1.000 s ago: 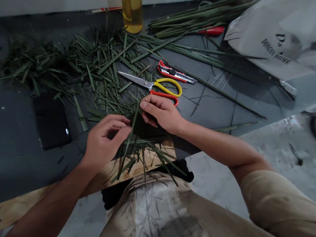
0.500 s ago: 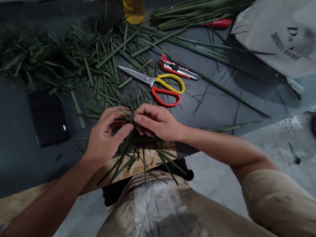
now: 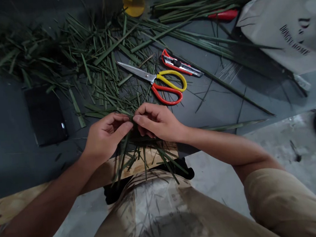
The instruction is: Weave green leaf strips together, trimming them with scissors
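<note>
Near the table's front edge, my left hand (image 3: 104, 136) pinches green leaf strips (image 3: 124, 151) between thumb and fingers. My right hand (image 3: 158, 123) is closed on the same strips, its thumb and fingertips almost touching the left ones. Strip ends hang over the wooden edge below the hands. Just beyond my right hand lie scissors (image 3: 152, 78) with one yellow and one red handle, blades apart. A red utility knife (image 3: 180, 64) rests right of them. The exact weave between the fingertips is too small and dark to make out.
Cut leaf pieces (image 3: 97, 53) are heaped across the back left. A black phone (image 3: 46, 117) lies at the left. Long leaves (image 3: 192, 5), a red-handled object (image 3: 225, 15) and a white bag (image 3: 288, 29) are at the back right. A yellow bottle (image 3: 134, 2) stands behind.
My left fingers have curled in more, and the strip ends below them have swung slightly right and more upright. My right hand has barely moved. The view has shifted a little.
</note>
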Action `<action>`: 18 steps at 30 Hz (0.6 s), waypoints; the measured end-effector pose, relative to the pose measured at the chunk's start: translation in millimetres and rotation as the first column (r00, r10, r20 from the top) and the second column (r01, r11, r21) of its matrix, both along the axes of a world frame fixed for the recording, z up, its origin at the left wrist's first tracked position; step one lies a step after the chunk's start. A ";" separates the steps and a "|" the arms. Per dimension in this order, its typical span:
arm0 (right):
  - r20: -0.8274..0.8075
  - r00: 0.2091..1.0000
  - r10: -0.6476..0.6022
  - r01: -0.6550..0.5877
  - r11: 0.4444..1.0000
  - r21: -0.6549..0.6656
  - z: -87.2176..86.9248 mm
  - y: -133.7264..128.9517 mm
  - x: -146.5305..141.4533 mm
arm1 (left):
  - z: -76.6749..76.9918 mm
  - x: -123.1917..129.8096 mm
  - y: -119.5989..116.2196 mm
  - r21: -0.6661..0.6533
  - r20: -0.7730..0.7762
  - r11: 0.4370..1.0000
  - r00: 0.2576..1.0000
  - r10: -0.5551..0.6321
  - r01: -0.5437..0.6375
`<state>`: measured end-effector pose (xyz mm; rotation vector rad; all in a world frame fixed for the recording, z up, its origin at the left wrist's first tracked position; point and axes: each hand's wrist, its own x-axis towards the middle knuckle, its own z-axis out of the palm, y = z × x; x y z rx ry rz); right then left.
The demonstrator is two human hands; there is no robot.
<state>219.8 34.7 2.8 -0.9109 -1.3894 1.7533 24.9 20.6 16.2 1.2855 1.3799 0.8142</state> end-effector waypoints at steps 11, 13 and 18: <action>0.131 0.975 0.180 -0.198 0.969 0.145 9.8 -0.3 7.5 | 3.7 -2.6 -0.2 -0.042 0.072 0.999 0.997 0.010 -0.007; 0.076 0.971 0.227 -0.232 0.970 0.075 11.4 0.4 8.1 | 2.0 -3.2 -0.3 -0.079 0.128 0.997 0.992 0.016 -0.006; 0.097 0.982 0.162 -0.171 0.980 0.099 10.2 2.3 8.2 | 0.1 -2.2 -0.3 -0.065 0.143 0.997 0.989 -0.023 0.033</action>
